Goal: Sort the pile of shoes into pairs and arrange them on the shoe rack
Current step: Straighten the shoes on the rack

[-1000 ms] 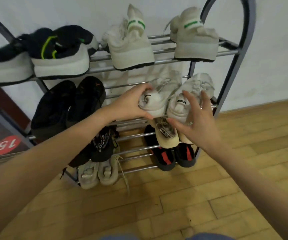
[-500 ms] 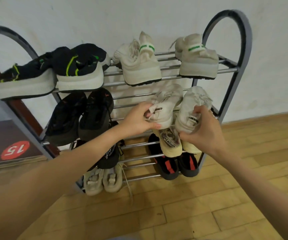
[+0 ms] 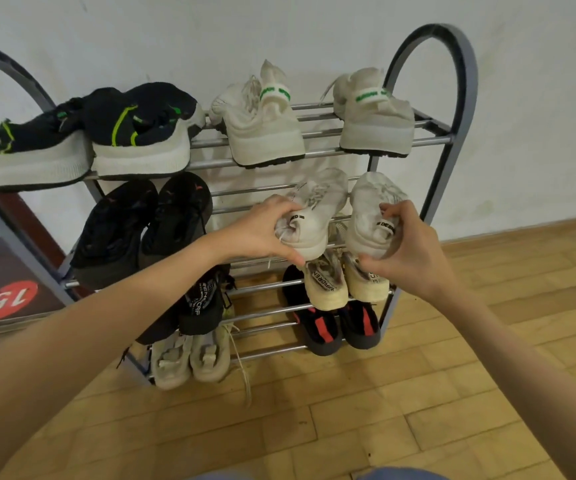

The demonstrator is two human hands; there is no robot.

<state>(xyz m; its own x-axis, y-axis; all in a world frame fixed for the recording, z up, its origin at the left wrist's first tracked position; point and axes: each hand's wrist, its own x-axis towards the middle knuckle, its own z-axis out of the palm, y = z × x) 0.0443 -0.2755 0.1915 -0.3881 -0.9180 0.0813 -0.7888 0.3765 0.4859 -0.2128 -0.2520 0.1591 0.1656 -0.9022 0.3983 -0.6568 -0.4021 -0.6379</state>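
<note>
rack (image 3: 466,109) tiers crowded, middle gaps free

We see white sneakers (image 3: 314,216) with black heel tabs, black shoes (image 3: 141,123) with neon-green stripes, and a grey rack (image 3: 466,81).

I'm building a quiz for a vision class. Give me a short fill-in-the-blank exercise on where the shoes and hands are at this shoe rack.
1. The left hand and right hand each grip one ____ sneaker on the second shelf.
2. The white sneakers with green heel bands sit on the ____ shelf of the shoe rack.
3. The black shoes with red stripes sit on the ____ shelf.

Missing words: white; top; bottom
</note>
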